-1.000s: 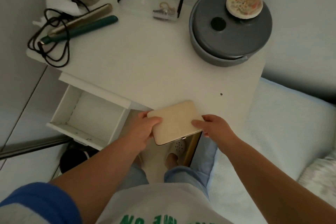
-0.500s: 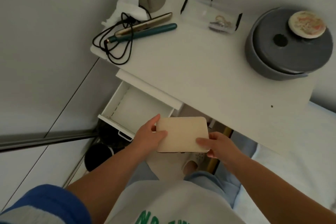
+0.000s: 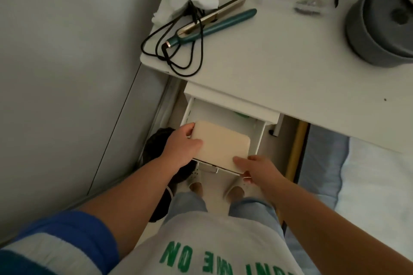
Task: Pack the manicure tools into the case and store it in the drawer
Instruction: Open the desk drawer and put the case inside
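Below a white bedside table [image 3: 279, 56], the closed cream case [image 3: 220, 143], gripped by the left hand [image 3: 181, 145] and right hand [image 3: 252, 167], has moved from the tabletop to over the open drawer [image 3: 260, 131] at frame centre, nearly stored.

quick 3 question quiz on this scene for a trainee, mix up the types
1. True or false: the cream case lies on the tabletop.
2. Which hands grip the case? A) left hand only B) right hand only C) both
3. Fill in: the case is held over the open ____.

Key: 1 false, it is held over the drawer. 2 C. 3 drawer.
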Tool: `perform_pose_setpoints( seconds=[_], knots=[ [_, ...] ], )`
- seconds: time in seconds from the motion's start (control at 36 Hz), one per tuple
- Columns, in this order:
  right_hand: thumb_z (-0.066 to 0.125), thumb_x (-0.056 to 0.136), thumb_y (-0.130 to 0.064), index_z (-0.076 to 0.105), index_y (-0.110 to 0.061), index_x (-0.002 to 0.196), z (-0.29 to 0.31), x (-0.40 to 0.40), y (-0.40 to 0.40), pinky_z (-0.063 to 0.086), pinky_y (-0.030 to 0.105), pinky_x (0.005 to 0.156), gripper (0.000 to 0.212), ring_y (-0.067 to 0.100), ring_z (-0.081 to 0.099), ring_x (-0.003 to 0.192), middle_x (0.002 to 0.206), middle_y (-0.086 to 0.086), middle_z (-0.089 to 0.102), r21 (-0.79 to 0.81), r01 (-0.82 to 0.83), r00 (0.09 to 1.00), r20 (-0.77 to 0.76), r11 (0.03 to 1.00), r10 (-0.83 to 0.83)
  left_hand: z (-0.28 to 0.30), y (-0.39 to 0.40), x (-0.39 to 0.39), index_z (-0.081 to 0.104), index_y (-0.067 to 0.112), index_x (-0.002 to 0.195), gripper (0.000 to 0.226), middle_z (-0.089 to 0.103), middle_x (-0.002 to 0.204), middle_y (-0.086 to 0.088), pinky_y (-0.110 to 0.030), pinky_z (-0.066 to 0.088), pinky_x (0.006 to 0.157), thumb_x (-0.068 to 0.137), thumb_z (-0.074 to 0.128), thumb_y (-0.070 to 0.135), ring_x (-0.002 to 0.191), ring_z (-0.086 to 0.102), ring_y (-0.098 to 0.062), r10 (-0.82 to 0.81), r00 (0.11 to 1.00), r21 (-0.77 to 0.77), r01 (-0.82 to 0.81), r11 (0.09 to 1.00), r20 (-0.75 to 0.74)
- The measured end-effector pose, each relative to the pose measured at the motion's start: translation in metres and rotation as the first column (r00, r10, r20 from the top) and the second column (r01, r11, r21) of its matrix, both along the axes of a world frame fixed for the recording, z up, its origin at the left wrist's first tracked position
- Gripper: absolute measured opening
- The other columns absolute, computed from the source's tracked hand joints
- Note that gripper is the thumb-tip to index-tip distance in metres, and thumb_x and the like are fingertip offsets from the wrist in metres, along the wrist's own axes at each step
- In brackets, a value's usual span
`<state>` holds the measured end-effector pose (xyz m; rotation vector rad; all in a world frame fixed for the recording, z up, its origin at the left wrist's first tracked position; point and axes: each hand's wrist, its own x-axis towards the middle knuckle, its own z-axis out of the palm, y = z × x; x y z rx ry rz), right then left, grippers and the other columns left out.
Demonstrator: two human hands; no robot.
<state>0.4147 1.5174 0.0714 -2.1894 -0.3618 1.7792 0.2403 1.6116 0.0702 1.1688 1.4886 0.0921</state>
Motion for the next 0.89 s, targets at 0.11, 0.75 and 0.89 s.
perform_pose_setpoints(
  seconds=[0.11,0.75,0.89],
  knots=[
    [0.061,0.085,-0.032,0.054,-0.017,0.082,-0.012,-0.006,0.012,0.050,0.025,0.067,0.016,0.014,0.057,0.073,0.082,0.001,0.060,-0.014,0.008,0.998,0.057,1.000,-0.007,-0.014,0.009,0.000,0.053,0.030,0.106,0.031,0.055,0.082,0.016,-0.016,0.039,0.056,0.079,0.053,0.014,0.076,0.054,-0.003,-0.048,0.999,0.017,0.048,0.999,-0.009],
    [0.056,0.085,-0.014,0.060,-0.003,0.095,-0.091,-0.008,0.043,0.046,0.040,0.093,0.016,0.024,0.051,0.090,0.096,0.012,0.052,-0.134,0.093,0.992,0.102,0.987,-0.080,-0.103,0.042,0.039,0.049,-0.004,0.118,0.034,0.052,0.120,-0.021,-0.030,0.040,0.075,0.087,0.038,0.003,0.105,0.051,-0.033,-0.401,0.853,-0.155,0.370,0.916,-0.334],
    [0.051,0.089,-0.021,0.052,0.005,0.115,-0.092,-0.010,0.044,0.043,0.031,0.078,0.037,0.026,0.052,0.093,0.103,0.016,0.053,-0.192,-0.053,0.990,0.121,0.980,0.078,-0.110,0.037,0.036,0.046,0.001,0.125,0.039,0.051,0.125,-0.019,-0.029,0.041,0.081,0.087,0.040,0.007,0.109,0.050,-0.031,-0.377,0.858,-0.185,0.331,0.925,-0.348]
  ],
)
